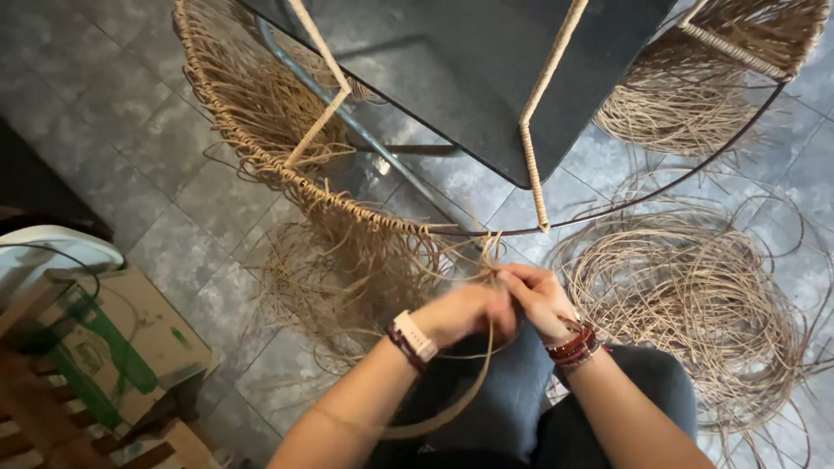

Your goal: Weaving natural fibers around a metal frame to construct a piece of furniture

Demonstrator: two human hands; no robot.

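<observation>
Hands, both, at frame centre, just below near edge of wire hoop (660, 187). Left hand (460, 314): fingers curled shut, pinching tan fibre strands (483, 260) at approx. the point where strands leave the hoop; pale wristwatch (415, 336) plus dark bracelet on wrist. Right hand (540, 300): fingers closed narrow on same strand bundle, touching left hand; red and dark bangles (575, 345) on wrist. One long strand (473, 382) loops down from the grip, across left forearm, toward lap.

Wire hoop: thin dark metal ring, part of a frame w/ cord-wrapped struts (537, 113) rising to far side. Left arc of hoop already wrapped, w/ dense fringe of loose fibre (347, 252) hanging from it down to floor. Right arc bare wire. Second wrapped section w/ fringe (695, 95) at far right.

Coil of loose fibre (695, 295) on floor, right of hands, near right knee. Floor (156, 148): grey stone tiles. Dark flat panel (469, 69) at far centre, behind frame, approx. above hoop.

Left near corner: cardboard box w/ green print (113, 339), wooden slats (52, 417) beside it, white rounded object (52, 247) at left edge. Lap in blue denim (512, 382) directly below hands.
</observation>
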